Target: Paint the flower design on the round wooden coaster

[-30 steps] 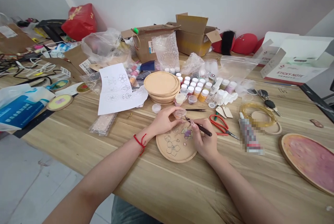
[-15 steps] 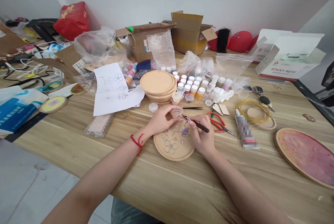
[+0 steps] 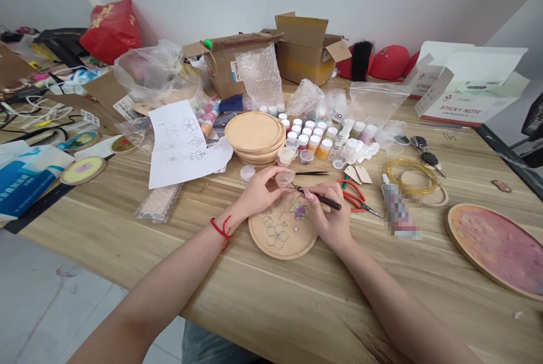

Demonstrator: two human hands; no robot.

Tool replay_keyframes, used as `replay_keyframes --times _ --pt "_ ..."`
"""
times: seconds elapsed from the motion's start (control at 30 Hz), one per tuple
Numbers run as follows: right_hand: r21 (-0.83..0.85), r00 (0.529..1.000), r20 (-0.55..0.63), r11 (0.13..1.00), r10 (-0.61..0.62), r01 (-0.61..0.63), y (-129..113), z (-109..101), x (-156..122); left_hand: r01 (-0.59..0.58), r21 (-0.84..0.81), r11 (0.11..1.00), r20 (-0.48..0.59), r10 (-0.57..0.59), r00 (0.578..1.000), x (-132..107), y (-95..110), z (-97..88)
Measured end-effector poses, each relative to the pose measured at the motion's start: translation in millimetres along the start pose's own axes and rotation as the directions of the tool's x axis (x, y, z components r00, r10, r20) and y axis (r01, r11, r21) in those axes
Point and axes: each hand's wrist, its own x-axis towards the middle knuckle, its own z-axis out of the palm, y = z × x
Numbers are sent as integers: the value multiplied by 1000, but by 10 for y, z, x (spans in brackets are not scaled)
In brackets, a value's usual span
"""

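Note:
Between thumb and fingers my left hand holds a small clear plastic cup, tilted toward me. My right hand is closed round a dark-handled tool; its thin tip is at the cup's near rim, and I cannot make out what kind of tip it is. Under both hands lies a round wooden plate with flower outlines drawn on it. One flower on the plate is coloured purple and green. The right hand covers the plate's right edge.
Stacked wooden plates and white-capped paint jars stand behind my hands. Flower drawings on paper lie left. Red-handled pliers, a glue tube, a coil of yellow tubing and a pink-coated round plate are at right.
The clear cup has shifted slightly left and is tipped more toward me. The tool's tip stays close to it. The whole view has moved a little.

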Motion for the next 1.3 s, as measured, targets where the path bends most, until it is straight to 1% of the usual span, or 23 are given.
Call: replay_keyframes --times 0.07,0.13,0.27,0.37,0.47,0.6,0.7,0.8,0.93,1.03,1.2,1.3 --pt "2 999 -25 1000 21 -21 5 -1 10 -37 0 999 -11 37 999 9 -9 -7" --pt "15 999 -17 999 48 -48 15 -2 20 -42 3 999 -18 42 999 12 -19 -8" --pt "48 998 -12 997 61 -60 26 -1 25 40 -36 999 -11 -40 999 -1 -37 10" --pt "-4 998 -36 999 53 -53 20 4 14 113 -154 982 15 -112 994 -17 -47 31" --pt "-24 999 -11 999 36 -36 17 9 3 158 -227 961 30 -156 987 -25 -59 46" --pt "-30 999 -30 999 -14 13 21 9 -1 146 -181 972 30 -143 989 -21 -84 44" --pt "-41 1000 -14 999 -1 1 15 7 -1 132 -132 982 32 -129 991 -14 -91 33" --pt "-17 1000 0 1000 13 -13 3 4 -1 119 -96 988 30 -117 993 -12 -88 27" --pt "-30 1000 -24 999 17 -18 -2 5 -2 110 -102 989 21 -109 994 -11 -89 27" --pt "-40 1000 -13 999 23 -23 6 7 -5 110 -111 988 36 -107 994 -11 -98 30" --pt "-78 999 18 996 -47 48 10 4 -17 96 -86 992 24 -95 995 -10 -100 30" --pt "-87 995 66 993 -76 82 -11 0 -19 85 -42 995 26 -84 996 -6 -67 18"
